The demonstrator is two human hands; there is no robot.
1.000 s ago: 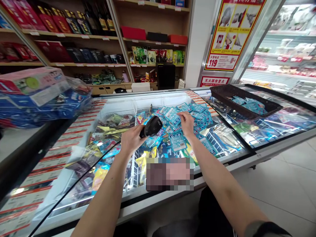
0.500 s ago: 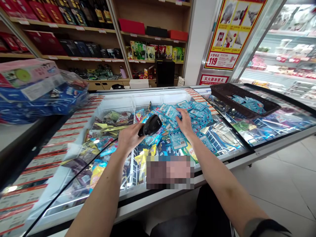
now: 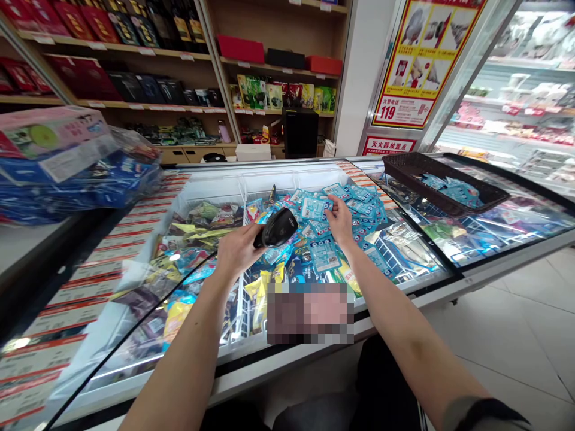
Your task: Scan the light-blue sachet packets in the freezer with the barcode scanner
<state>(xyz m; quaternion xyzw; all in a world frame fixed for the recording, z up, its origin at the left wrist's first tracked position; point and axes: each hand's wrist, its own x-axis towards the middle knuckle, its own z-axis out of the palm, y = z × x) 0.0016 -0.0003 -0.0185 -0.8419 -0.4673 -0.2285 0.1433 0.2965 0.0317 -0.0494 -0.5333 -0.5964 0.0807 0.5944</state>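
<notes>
My left hand (image 3: 240,248) is wrapped round the handle of a black barcode scanner (image 3: 279,228), whose head points right over the freezer goods. A black cable trails from it toward the lower left. With its fingertips, my right hand (image 3: 340,218) pinches the right edge of a light-blue packet (image 3: 314,208), its printed face up. Many similar blue packets (image 3: 363,206) lie in a loose heap around and under that hand. One packet with a barcode (image 3: 324,254) rests in front of the heap, below my right hand.
The chest freezer's front rim (image 3: 309,365) runs in front of me. A dark brown tray (image 3: 404,173) with blue packets sits on the glass at right. At left are wrapped boxes (image 3: 67,161). A white wire divider (image 3: 245,293) separates other bagged goods. Shelves stand behind.
My right hand has closed on the edge of a blue packet and shifted slightly right, tilting the packet. My left hand and the scanner have moved a little right.
</notes>
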